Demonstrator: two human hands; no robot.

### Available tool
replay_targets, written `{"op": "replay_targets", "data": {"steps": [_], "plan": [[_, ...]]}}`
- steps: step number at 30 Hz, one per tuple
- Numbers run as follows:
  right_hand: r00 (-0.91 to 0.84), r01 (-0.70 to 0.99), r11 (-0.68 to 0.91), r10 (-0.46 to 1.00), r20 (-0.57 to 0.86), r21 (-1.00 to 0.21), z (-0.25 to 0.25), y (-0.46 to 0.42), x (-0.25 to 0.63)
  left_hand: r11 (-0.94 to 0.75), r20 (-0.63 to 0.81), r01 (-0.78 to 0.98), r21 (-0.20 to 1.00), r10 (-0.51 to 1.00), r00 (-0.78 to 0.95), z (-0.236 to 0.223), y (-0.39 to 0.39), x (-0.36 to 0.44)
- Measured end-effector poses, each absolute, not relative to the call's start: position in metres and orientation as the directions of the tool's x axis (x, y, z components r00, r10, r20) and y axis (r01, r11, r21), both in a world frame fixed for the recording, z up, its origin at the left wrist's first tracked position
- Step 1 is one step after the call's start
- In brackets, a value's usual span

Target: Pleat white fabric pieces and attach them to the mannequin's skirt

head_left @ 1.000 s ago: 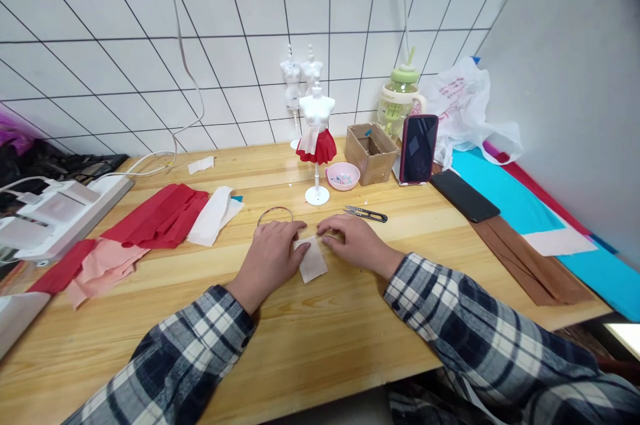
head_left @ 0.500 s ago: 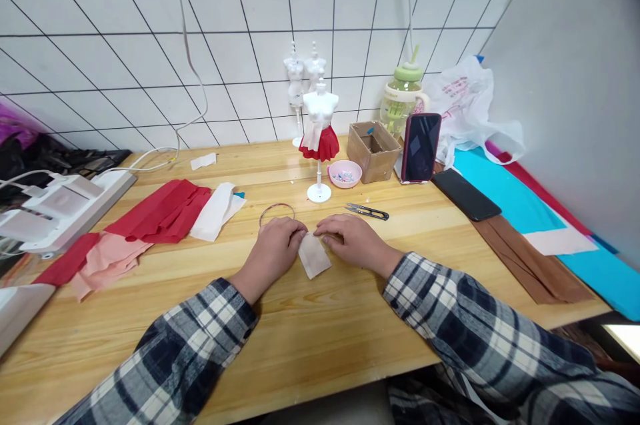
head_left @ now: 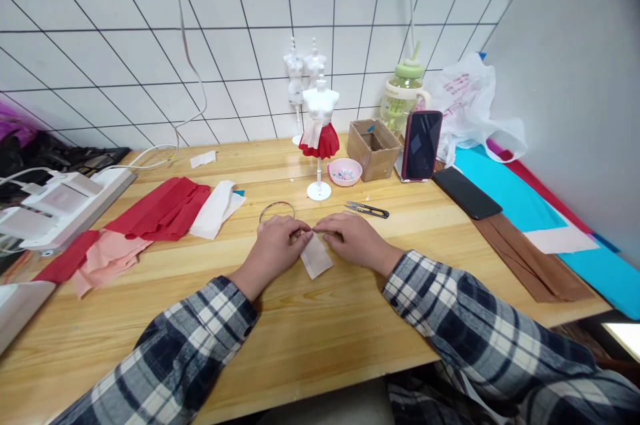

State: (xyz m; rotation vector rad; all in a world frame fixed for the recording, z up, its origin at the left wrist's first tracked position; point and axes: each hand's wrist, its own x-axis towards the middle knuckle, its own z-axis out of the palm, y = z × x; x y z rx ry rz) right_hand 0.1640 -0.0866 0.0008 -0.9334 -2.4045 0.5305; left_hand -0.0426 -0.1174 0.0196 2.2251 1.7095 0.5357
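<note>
A small off-white piece of fabric (head_left: 317,258) lies low over the wooden table between my hands, its narrow top edge held. My left hand (head_left: 280,243) is closed, thumb and fingers pinching the upper left of that edge. Opposite it, my right hand (head_left: 354,237) is closed too, its fingertips meeting at the top right corner of the cloth. Just beyond my left hand rests a thin ring (head_left: 277,205), partly hidden by the fingers. Thread snips (head_left: 367,209) lie past my right hand. Farther back stands a white mini dress form (head_left: 321,105) wearing a red skirt (head_left: 325,143) with an off-white strip.
Red fabric (head_left: 165,208), peach fabric (head_left: 107,258) and white cloth (head_left: 215,211) lie left, near a power strip (head_left: 75,205). A pink bead dish (head_left: 345,173), cardboard box (head_left: 374,151) and propped phone (head_left: 423,146) stand behind. Black phone (head_left: 467,193) and brown fabric (head_left: 533,258) are right.
The fingers of both hands have drawn slightly closer together along the top edge of the off-white fabric. Its lower end has shifted a little to the right.
</note>
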Motion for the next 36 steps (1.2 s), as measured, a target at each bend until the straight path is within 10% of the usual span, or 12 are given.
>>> {"op": "replay_targets", "data": {"steps": [36], "plan": [[-0.421,0.461,0.436,0.874,0.243,-0.773,0.0098,-0.0885,0.1614,-0.34,0.275,0.723,0.602,0.938,0.212,0.0188,-0.1175,-0.0443]]}}
